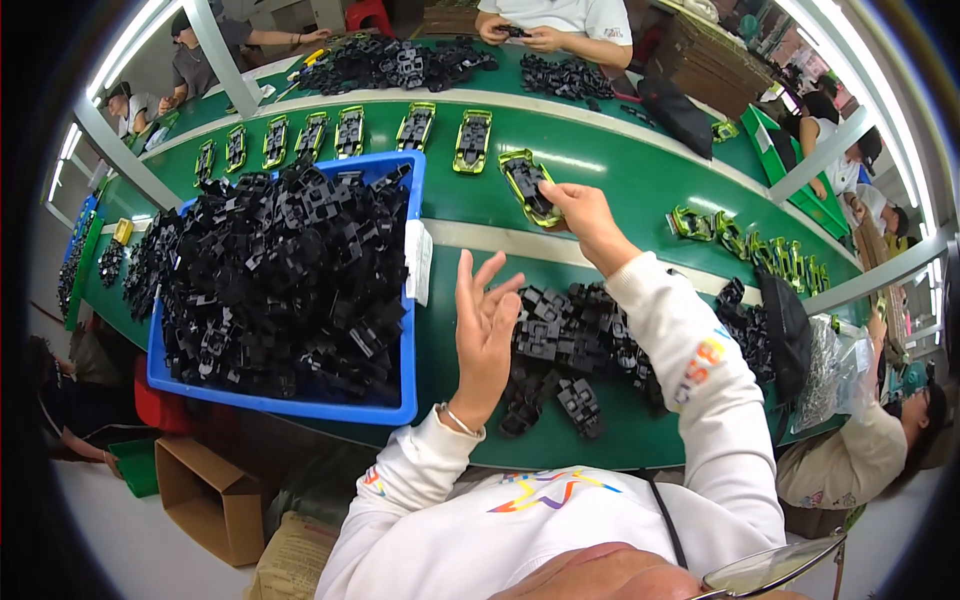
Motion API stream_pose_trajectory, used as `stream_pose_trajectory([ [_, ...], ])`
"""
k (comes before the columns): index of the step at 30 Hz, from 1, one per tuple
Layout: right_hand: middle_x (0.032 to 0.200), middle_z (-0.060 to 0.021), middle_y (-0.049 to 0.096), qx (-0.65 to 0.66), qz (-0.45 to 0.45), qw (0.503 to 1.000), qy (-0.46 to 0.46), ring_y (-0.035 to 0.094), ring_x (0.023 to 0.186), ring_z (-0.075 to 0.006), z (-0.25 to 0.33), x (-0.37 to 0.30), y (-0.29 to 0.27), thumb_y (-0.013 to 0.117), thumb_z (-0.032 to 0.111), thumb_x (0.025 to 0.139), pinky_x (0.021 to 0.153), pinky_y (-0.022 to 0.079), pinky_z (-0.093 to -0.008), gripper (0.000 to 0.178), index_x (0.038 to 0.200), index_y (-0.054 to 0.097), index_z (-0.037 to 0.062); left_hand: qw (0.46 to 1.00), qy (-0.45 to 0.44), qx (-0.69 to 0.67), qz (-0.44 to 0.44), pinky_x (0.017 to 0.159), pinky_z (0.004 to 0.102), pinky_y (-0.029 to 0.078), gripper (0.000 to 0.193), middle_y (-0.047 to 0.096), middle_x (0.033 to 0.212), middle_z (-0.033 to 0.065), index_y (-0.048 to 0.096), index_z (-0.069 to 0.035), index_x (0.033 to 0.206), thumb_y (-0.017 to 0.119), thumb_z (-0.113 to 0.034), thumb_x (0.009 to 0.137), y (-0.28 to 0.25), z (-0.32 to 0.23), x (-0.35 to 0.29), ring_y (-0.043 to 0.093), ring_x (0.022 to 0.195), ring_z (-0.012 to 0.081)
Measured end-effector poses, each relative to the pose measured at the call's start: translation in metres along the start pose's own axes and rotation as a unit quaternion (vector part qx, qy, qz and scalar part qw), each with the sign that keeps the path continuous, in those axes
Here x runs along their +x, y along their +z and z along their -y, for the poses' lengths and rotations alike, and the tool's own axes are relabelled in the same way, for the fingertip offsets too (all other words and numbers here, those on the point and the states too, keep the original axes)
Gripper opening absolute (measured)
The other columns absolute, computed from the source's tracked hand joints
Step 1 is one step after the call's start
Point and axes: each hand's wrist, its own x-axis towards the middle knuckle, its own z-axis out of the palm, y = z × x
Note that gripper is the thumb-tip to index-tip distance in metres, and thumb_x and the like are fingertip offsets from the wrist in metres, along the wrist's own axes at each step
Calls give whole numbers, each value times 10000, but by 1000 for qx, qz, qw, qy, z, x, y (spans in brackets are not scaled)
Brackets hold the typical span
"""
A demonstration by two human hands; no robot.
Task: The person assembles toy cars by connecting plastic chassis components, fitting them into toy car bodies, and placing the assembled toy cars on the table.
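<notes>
My right hand (588,222) reaches over the green table and pinches the near end of a toy car body (524,182), lime green around the edge with a black part seated in it. The thumb and fingers are closed on its black side. My left hand (482,335) is raised with its fingers spread, holding nothing, just right of a blue bin (413,345). Black plastic chassis parts (285,270) are heaped in that bin. More black chassis parts (565,330) lie in a pile between and beyond my forearms.
Similar green-and-black car bodies (472,142) stand in a row along the far strip. Others (745,240) cluster at the right. Across the table a person (560,30) handles a black part beside more heaps (400,62). A cardboard box (210,500) sits on the floor at lower left.
</notes>
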Motion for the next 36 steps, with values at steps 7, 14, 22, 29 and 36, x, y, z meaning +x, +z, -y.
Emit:
stream_pose_trajectory([
  [7, 783, -126, 714, -42, -161, 984, -64, 696, 670, -177, -48, 141, -7, 714, 338, 877, 578, 577, -323, 395, 950, 739, -50, 996, -68, -2, 53, 891, 285, 497, 561, 558, 1274, 162, 283, -8, 1497, 531, -54, 996, 5, 0, 7, 643, 1002, 170],
  [14, 917, -180, 717, -416, -73, 905, -60, 671, 884, -391, -12, 112, 11, 554, 555, 906, 802, 522, -480, 550, 890, 739, 37, 996, -86, 32, 6, 844, 287, 505, 531, 623, 1195, 139, 346, -33, 1480, 529, -89, 985, -1, -8, 6, 650, 919, 169],
  [22, 1076, -163, 703, -574, 28, 812, -107, 659, 1024, -352, -2, 38, -113, 617, 180, 795, 892, 522, -450, 359, 1129, 717, 93, 995, -93, 40, 18, 832, 271, 516, 412, 667, 1090, 104, 477, -23, 1392, 542, -110, 994, 4, -6, 7, 652, 895, 147],
  [29, 1383, -148, 528, -690, -65, 710, -125, 461, 1309, -373, -21, 5, -227, 594, -11, 741, 1084, 381, -485, 665, 1393, 511, 86, 994, -79, 75, 25, 811, 260, 514, 331, 681, 1040, 86, 555, -9, 1311, 550, -120, 999, 8, 0, 1, 649, 868, 132],
  [36, 1236, -130, 578, -669, -8, 698, -256, 537, 1148, -337, 2, -41, -244, 746, 82, 728, 996, 431, -419, 689, 1374, 507, 77, 994, -70, 62, 52, 835, 260, 515, 285, 672, 1018, 80, 578, 1, 1279, 520, -70, 1008, 20, -2, -3, 632, 890, 120],
])
